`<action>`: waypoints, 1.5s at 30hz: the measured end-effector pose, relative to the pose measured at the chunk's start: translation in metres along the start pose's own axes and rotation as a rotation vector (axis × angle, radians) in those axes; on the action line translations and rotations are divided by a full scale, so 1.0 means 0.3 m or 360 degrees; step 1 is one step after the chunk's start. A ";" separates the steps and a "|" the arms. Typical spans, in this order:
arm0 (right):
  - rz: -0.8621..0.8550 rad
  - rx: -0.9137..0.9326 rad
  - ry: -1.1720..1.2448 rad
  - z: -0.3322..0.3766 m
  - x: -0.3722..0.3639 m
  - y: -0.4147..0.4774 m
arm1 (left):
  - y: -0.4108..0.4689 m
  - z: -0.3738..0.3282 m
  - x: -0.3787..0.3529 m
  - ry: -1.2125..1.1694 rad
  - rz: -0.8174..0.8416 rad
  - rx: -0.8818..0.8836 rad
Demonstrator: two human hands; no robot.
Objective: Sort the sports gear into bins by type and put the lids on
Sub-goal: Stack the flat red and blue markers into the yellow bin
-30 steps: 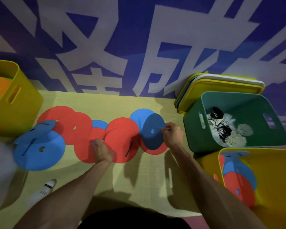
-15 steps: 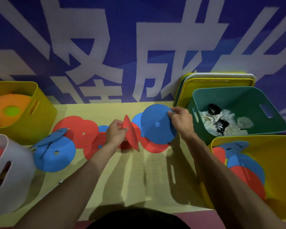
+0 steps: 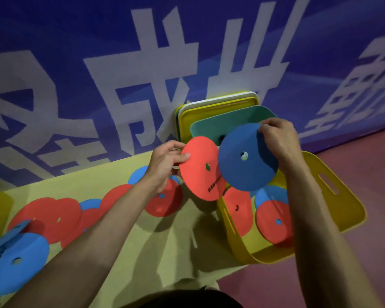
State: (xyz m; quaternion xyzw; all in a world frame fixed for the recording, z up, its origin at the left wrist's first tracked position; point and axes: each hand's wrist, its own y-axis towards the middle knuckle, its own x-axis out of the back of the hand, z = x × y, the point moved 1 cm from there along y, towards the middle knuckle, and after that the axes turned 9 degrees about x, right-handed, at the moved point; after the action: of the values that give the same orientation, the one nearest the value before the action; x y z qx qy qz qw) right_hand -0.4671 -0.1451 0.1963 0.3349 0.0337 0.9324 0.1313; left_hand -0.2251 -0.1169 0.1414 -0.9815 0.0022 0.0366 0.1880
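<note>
- The yellow bin (image 3: 345, 207), right of centre, holds red and blue flat marker discs (its lids (image 3: 187, 121) stand unused behind the green bin (image 3: 220, 123)).
- More loose discs (image 3: 53, 216) lie at lower left.
- My right hand (image 3: 278, 138) pinches the blue disc (image 3: 247, 170) above the bin.
- My left hand (image 3: 165, 163) pinches the red disc (image 3: 198, 174) beside it.
- The step, I judge, is binning the discs; next I lower both over the opening and let go.

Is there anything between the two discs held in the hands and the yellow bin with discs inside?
Nothing visible does. The yellow bin has no lid on and lies open just below the blue disc in the right hand; the red disc in the left hand hangs at its rim.
</note>
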 end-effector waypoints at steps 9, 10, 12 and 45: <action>-0.0007 -0.0261 -0.0231 -0.241 0.169 -0.064 | 0.028 0.062 -0.306 0.0379 0.0360 0.0166; -0.0019 -0.0272 -0.0263 -0.265 0.182 -0.068 | 0.033 0.074 -0.334 0.0445 0.0376 0.0171; 0.0009 -0.0292 -0.0353 -0.311 0.199 -0.074 | 0.043 0.101 -0.384 0.0569 0.0390 0.0164; 0.0959 0.0485 -0.0047 0.108 -0.654 -0.100 | 0.057 0.252 0.421 0.0447 -0.0585 0.0307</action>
State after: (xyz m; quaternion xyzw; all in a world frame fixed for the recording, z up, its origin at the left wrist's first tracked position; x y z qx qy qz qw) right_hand -0.2946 -0.1695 0.0960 0.3589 0.0702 0.9087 -0.2014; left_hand -0.1047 -0.1038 0.0560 -0.9383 -0.1467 -0.1353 0.2823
